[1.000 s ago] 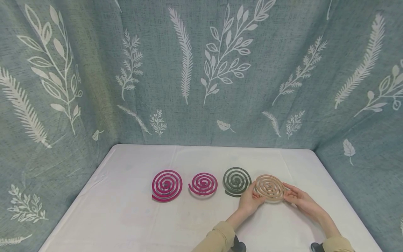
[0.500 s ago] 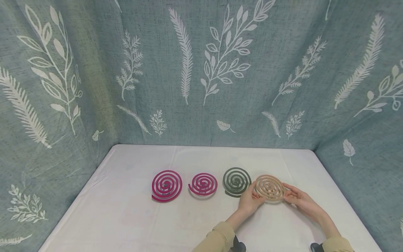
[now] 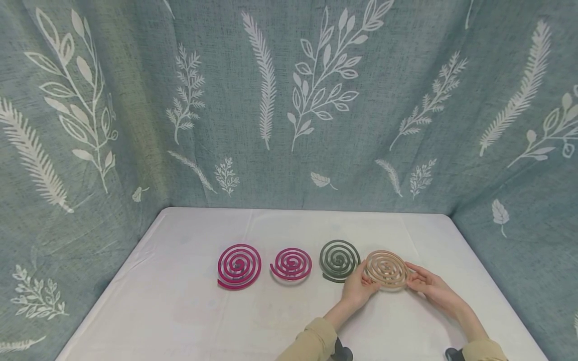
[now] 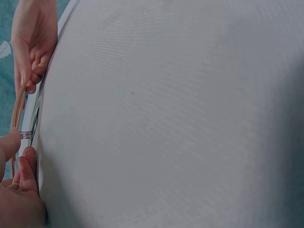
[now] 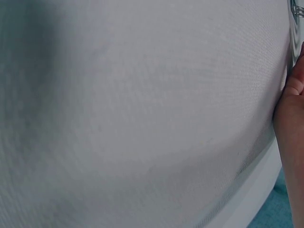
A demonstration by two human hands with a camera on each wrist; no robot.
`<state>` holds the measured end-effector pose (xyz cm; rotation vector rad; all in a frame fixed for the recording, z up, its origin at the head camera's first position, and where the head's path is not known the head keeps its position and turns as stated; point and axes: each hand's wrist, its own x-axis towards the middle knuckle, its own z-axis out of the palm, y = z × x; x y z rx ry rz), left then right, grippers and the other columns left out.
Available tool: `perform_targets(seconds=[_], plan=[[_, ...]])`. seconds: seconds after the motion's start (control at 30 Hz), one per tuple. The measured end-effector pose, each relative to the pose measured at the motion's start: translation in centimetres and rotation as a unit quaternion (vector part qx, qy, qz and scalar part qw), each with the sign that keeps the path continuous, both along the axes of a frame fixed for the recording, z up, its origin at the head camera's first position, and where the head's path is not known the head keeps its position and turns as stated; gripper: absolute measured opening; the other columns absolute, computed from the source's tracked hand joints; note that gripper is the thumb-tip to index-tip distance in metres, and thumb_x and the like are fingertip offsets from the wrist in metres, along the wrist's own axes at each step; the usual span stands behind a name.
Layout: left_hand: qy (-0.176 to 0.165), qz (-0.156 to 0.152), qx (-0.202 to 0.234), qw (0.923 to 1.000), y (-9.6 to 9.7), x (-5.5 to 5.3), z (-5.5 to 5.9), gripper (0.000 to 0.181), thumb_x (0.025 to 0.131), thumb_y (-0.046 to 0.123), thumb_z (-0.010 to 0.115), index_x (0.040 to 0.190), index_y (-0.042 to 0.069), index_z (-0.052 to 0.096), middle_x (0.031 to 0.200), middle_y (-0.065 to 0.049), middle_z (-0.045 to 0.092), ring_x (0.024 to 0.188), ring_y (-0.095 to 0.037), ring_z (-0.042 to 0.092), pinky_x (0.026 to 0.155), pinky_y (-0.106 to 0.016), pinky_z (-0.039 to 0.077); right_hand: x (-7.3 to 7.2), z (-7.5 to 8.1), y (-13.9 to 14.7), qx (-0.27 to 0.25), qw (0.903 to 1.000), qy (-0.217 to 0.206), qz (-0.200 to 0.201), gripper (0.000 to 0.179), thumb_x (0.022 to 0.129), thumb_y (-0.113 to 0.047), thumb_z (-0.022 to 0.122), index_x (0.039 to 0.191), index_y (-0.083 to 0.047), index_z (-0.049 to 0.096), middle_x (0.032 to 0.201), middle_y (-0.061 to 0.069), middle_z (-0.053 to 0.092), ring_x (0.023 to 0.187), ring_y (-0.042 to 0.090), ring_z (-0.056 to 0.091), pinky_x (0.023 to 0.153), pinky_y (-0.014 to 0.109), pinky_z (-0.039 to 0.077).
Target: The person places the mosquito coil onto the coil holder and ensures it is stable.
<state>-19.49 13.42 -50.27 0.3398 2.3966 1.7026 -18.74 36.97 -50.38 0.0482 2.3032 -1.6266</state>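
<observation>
In the head view a tan spiral coil (image 3: 387, 269), shaped like a mosquito coil, lies nearly flat between both hands. My left hand (image 3: 356, 291) pinches its left rim, and my right hand (image 3: 431, 288) grips the right rim between thumb and fingers. Seen edge-on in the left wrist view, the thin coil (image 4: 18, 107) stands a little above the table on a short clear stem (image 4: 26, 135). Just left of my left hand is a dark green coil (image 3: 339, 260), close to its fingers. The right wrist view catches only part of the right hand (image 5: 292, 123).
Two magenta coils, a larger one (image 3: 239, 266) and a smaller one (image 3: 291, 263), sit farther left in the same row. A white cloth covers the table (image 3: 180, 311). Blue-grey leaf-patterned curtains (image 3: 289, 180) surround its back and sides.
</observation>
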Motion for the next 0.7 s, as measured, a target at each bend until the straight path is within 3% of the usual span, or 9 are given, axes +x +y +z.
perform_targets(seconds=[0.7], plan=[[0.004, -0.001, 0.001, 1.0, -0.03, -0.04, -0.17, 0.069, 0.082, 0.011, 0.071, 0.142, -0.001, 0.038, 0.077, 0.0, 0.053, 0.064, 0.001, 0.045, 0.056, -0.013, 0.04, -0.07, -0.14, 0.06, 0.005, 1.0, 0.0, -0.003, 0.076, 0.094, -0.024, 0.058, 0.149, 0.003, 0.014, 0.101, -0.004, 0.05, 0.088, 0.0, 0.049, 0.083, 0.012, 0.043]])
